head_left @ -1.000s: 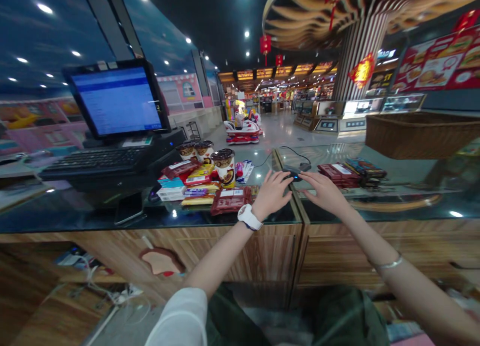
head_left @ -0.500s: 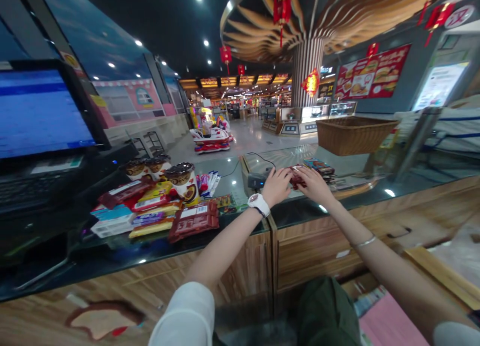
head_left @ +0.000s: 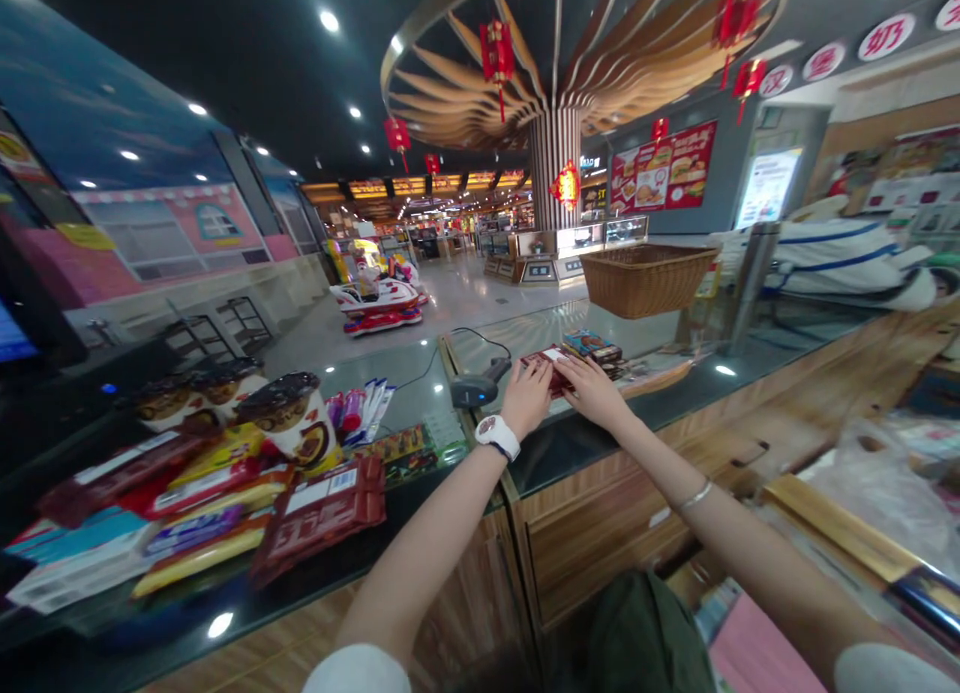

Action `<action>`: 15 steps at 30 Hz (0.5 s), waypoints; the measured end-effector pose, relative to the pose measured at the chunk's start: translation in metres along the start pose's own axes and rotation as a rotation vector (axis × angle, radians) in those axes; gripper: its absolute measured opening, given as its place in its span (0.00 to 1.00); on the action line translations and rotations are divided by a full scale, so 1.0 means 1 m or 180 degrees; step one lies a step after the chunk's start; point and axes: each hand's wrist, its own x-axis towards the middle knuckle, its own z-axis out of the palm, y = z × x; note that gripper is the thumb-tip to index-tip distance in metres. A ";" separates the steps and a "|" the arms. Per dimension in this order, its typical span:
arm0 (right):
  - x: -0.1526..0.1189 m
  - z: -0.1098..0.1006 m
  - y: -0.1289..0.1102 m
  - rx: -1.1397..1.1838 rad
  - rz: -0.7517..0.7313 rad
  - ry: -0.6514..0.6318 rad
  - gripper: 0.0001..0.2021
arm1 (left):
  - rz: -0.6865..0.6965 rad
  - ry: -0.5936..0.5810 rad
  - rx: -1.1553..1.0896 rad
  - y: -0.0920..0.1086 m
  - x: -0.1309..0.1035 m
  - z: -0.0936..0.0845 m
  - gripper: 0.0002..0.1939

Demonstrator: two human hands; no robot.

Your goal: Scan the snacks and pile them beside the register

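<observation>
A dark red packet with a white label [head_left: 553,355] lies on the glass counter [head_left: 420,358], partly covered by both hands. My left hand [head_left: 527,396], with a white watch on its wrist, touches the packet's left side, fingers bent over it. My right hand [head_left: 592,390] rests on its right side, fingertips on the packet near the label. Just behind the right hand is a small stack of blue and dark packets [head_left: 592,346]. A black barcode scanner [head_left: 474,391] with a blue light lies left of my left hand.
Snack packets, including a large dark red one [head_left: 322,513], and lidded cups [head_left: 291,418] crowd the counter's left part. A wicker basket [head_left: 646,281] stands behind to the right, near a metal post [head_left: 752,278]. A plastic bag [head_left: 874,493] is at the lower right.
The view has turned right and come closer to the counter, so things appear further left. Both hands stay at the dark red packet, whose white label now shows more.
</observation>
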 end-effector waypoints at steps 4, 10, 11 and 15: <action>0.000 0.000 -0.001 0.0020 0.0036 -0.0055 0.27 | 0.0140 0.0089 0.0046 -0.004 0.002 0.003 0.26; 0.001 -0.005 -0.004 0.0036 0.0091 -0.0069 0.26 | 0.0262 0.0198 -0.0004 -0.008 0.007 0.001 0.24; 0.002 -0.006 -0.005 0.0023 0.0102 -0.0077 0.25 | 0.0263 0.0210 -0.0019 -0.008 0.007 0.001 0.23; 0.003 -0.010 -0.006 -0.0045 0.0124 -0.0107 0.23 | 0.0275 0.0257 -0.0039 -0.006 0.006 -0.004 0.22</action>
